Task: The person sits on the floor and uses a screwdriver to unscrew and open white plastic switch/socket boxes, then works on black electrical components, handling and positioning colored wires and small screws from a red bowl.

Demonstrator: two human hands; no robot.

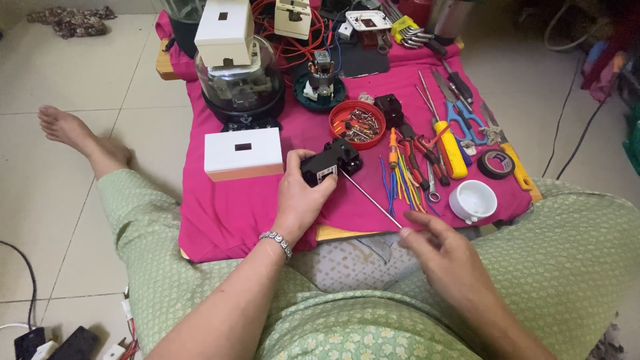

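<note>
L hand [298, 199] gripping a small black part [331, 164], R hand [445, 248] pinching a thin metal rod [370, 199]

Rod tip touches the part, over the pink cloth [233, 213]. Red dish of screws [357, 124] just behind, colored wires [400, 187] + screwdrivers to the right, white box [243, 154] left.

Pale square floor tiles [80, 87] with thin grout lines fill the room — evenly, softly lit. A low wooden board [167, 63] sits on them under a bright pink cloth [233, 213].
</note>
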